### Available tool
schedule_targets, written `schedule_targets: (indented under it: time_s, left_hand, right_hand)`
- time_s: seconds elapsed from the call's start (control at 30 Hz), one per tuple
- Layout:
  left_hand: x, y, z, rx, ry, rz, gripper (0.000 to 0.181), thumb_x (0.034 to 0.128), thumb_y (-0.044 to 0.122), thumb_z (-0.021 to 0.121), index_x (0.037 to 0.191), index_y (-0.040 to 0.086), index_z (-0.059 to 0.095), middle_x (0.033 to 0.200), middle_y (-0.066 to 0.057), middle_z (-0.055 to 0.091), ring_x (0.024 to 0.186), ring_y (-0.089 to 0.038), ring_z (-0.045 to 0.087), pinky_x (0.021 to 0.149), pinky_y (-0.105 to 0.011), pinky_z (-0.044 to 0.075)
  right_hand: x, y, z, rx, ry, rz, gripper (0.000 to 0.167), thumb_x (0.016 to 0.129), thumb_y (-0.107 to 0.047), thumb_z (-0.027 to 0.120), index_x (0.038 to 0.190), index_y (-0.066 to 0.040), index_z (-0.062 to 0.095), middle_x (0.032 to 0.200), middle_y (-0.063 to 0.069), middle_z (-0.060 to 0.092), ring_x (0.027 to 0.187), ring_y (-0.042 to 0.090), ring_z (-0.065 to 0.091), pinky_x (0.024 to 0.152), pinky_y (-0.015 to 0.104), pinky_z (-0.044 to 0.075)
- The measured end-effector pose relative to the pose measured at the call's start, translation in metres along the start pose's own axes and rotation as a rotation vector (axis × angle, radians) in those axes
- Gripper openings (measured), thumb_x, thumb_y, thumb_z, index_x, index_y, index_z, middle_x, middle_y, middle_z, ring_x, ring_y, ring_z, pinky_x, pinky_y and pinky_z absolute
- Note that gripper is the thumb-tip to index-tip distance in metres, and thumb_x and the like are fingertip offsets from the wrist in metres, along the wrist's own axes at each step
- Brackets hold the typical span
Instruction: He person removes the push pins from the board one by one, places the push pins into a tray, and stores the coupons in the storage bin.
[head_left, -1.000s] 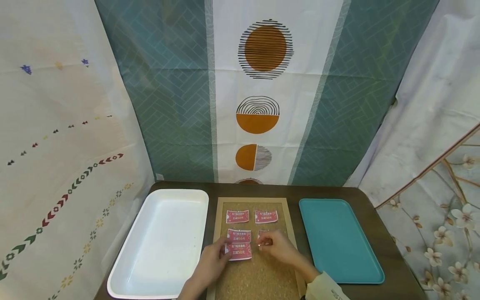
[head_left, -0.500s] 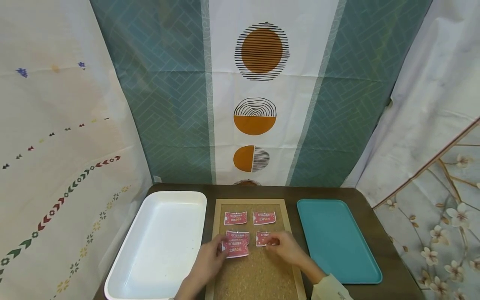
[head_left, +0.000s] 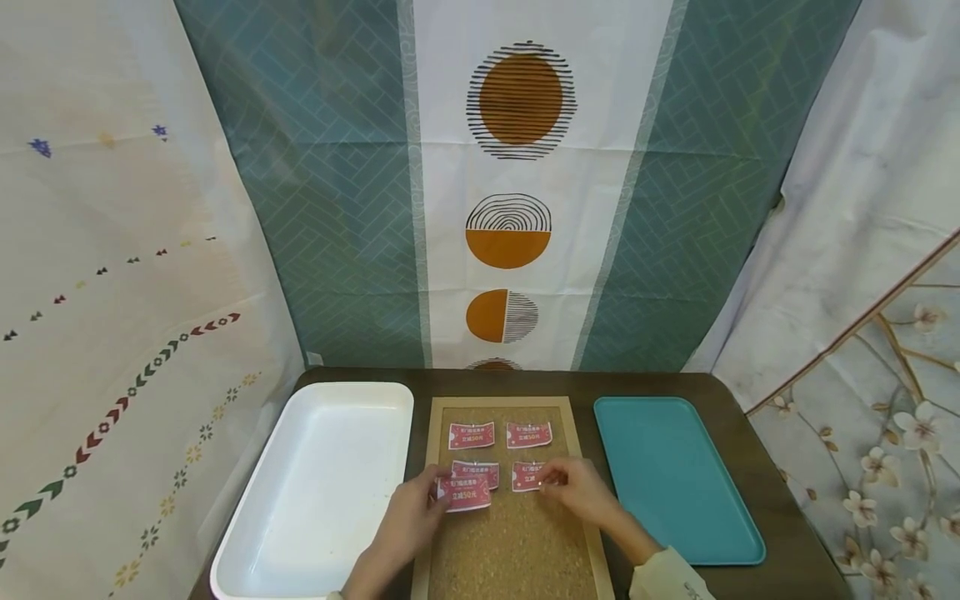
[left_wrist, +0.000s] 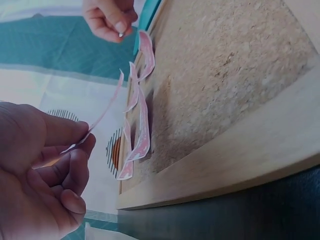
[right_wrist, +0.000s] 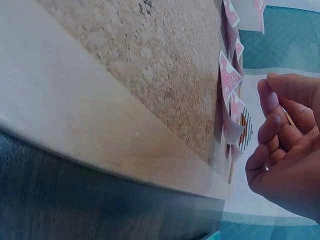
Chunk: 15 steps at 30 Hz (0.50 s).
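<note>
In the head view, my left hand (head_left: 408, 518) pinches a red printed coupon (head_left: 465, 493) by its left edge. The left wrist view shows this coupon (left_wrist: 111, 101) slightly curved and apart from the corkboard. It overlaps the lower part of a pinned coupon (head_left: 489, 473) as seen from the head. My right hand (head_left: 583, 493) is beside another pinned coupon (head_left: 525, 477), covering its right end. Between that hand's thumb and finger a tiny silvery push pin (left_wrist: 120, 35) shows in the left wrist view; the right wrist view hides it.
Two more coupons, upper left (head_left: 471, 436) and upper right (head_left: 528, 435), hang on the wood-framed corkboard (head_left: 517, 550). A white tray (head_left: 322, 492) lies left of it, a teal tray (head_left: 678, 483) right, all on a dark table (head_left: 465, 382). Patterned cloths hang around.
My left hand has drawn the loose coupon a little up and to the left, over the pinned one. My right hand has shifted right, uncovering more of the coupon beside it.
</note>
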<state>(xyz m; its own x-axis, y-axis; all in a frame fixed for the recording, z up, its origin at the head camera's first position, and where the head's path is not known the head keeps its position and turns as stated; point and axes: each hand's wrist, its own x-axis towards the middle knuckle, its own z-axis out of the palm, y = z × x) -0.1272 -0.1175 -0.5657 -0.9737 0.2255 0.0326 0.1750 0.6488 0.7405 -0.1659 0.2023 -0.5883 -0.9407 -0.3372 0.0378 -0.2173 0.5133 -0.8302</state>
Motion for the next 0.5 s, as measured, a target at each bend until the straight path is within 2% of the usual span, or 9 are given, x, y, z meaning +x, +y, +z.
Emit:
schedule_targets:
  time_s: [0.27,0.5]
  left_hand:
    - [0.0004,0.0012,-0.0070,0.008,0.017,0.000,0.035,0.0961,0.006,0.074,0.130,0.002,0.066,0.079,0.006,0.062,0.062,-0.004,0.055,0.051,-0.022,0.049]
    - [-0.0027,0.0016,-0.0111,0.001,0.024,-0.025,0.035,0.0964,0.007,0.074,0.129,0.002,0.064,0.075,0.005,0.059,0.057,-0.004,0.053,0.048,-0.022,0.047]
  right_hand:
    - [-0.0004,0.0023,-0.0041,-0.034,0.024,0.010,0.005,0.092,0.000,0.076,0.096,-0.003,0.078,0.085,-0.001,0.072,0.074,0.005,0.058,0.065,0.024,0.050]
    - [-0.0018,0.0051,-0.0060,-0.020,0.046,-0.007,0.007,0.090,0.003,0.076,0.096,-0.001,0.077,0.084,-0.001,0.072,0.074,0.003,0.058,0.065,0.023,0.051]
